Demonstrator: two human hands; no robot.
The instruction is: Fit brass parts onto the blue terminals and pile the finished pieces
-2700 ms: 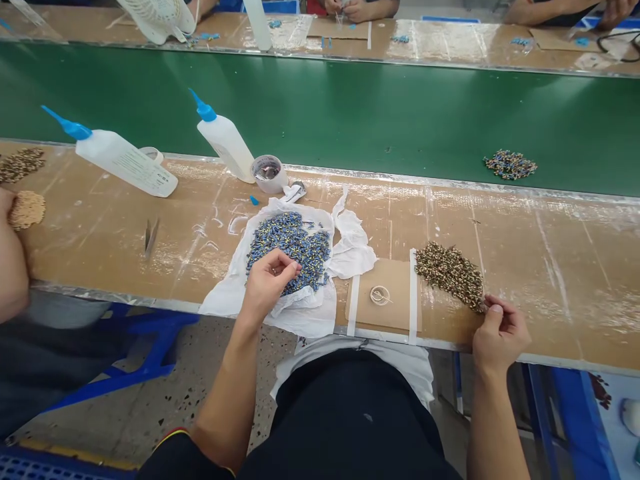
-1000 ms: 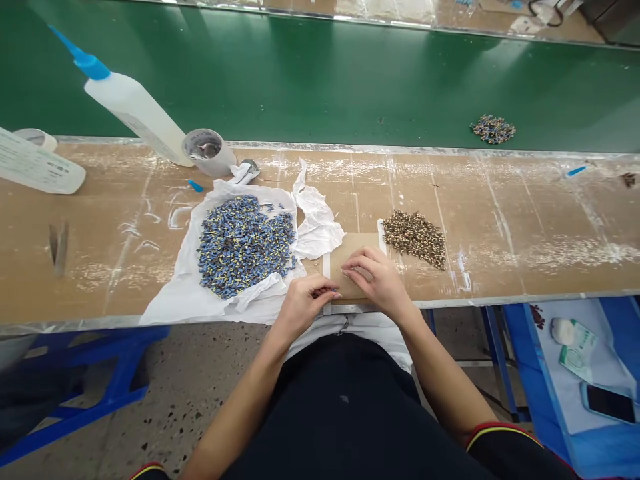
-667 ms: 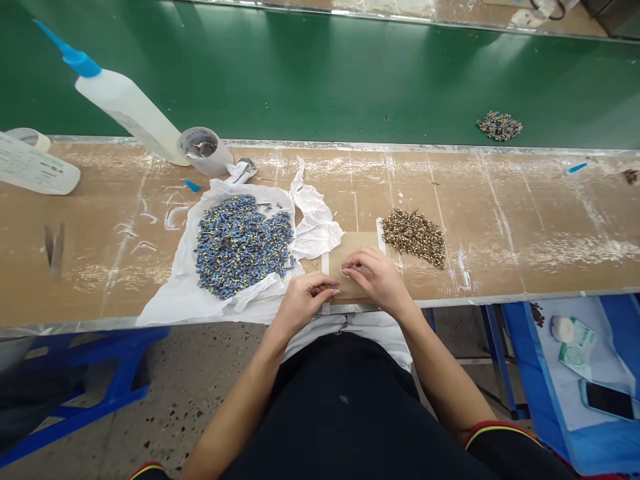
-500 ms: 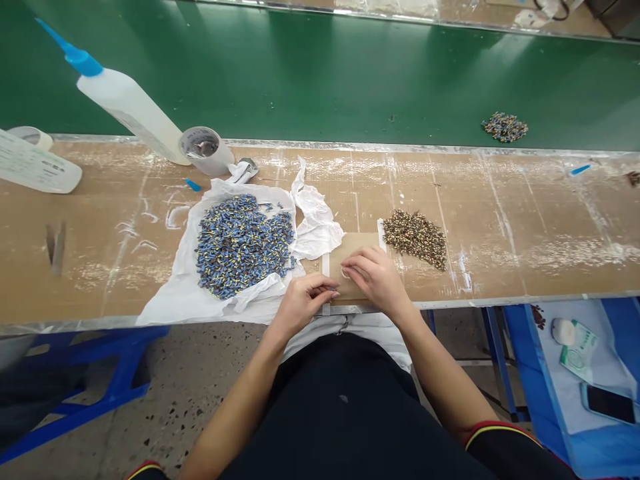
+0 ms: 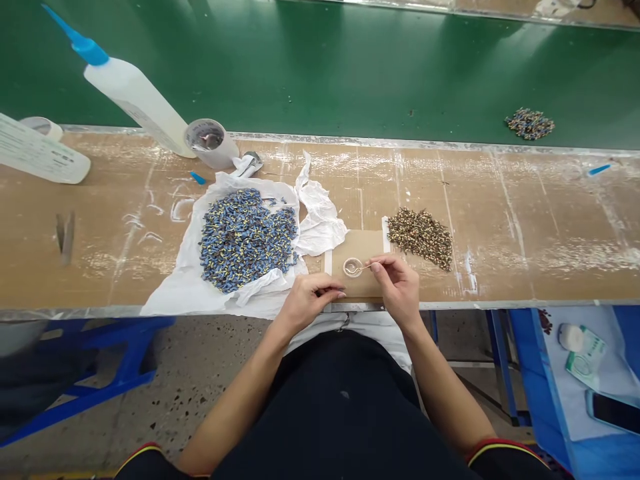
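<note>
My left hand (image 5: 313,298) is pinched at the table's front edge, left of a small round dish (image 5: 353,267); whatever is between its fingertips is too small to make out. My right hand (image 5: 397,283) pinches a thin stick (image 5: 367,267), its tip in the dish. The dish rests on a brown board (image 5: 357,243). A pile of small blue and yellow pieces (image 5: 245,237) lies on white cloth (image 5: 175,283) to the left. Small brown and cream pieces (image 5: 420,235) are heaped to the right of the board.
Behind the left pile are a white bottle with a blue nozzle (image 5: 137,97) and a tape roll (image 5: 213,143). Tweezers (image 5: 65,237) lie far left. Another small pile (image 5: 530,124) sits on the green surface (image 5: 350,73). A phone (image 5: 615,411) is at lower right.
My right hand has moved right and back from the dish, which is now uncovered, and the thin stick shows in its fingers. My left hand stays nearly in place. The view has shifted slightly.
</note>
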